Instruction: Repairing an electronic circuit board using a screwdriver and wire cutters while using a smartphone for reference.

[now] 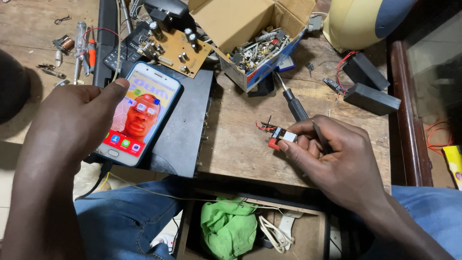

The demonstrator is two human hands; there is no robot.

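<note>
A smartphone (138,115) with its screen lit is held in the left hand (72,127), thumb on its edge. A small red-and-white switch component (280,136) is pinched by the right hand (332,161) above the bench (240,139) — its wires bare, nothing yet joined — with a screwdriver (292,102) beside.

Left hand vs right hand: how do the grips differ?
The left hand wraps a smartphone in its palm, thumb laid along the upper edge; the right hand pinches a small red-and-white component at its fingertips. The phone is large, flat and lit; the component is tiny with loose wires. The right hand also holds a screwdriver; the left holds nothing else. Both hover over the wooden table.
</note>
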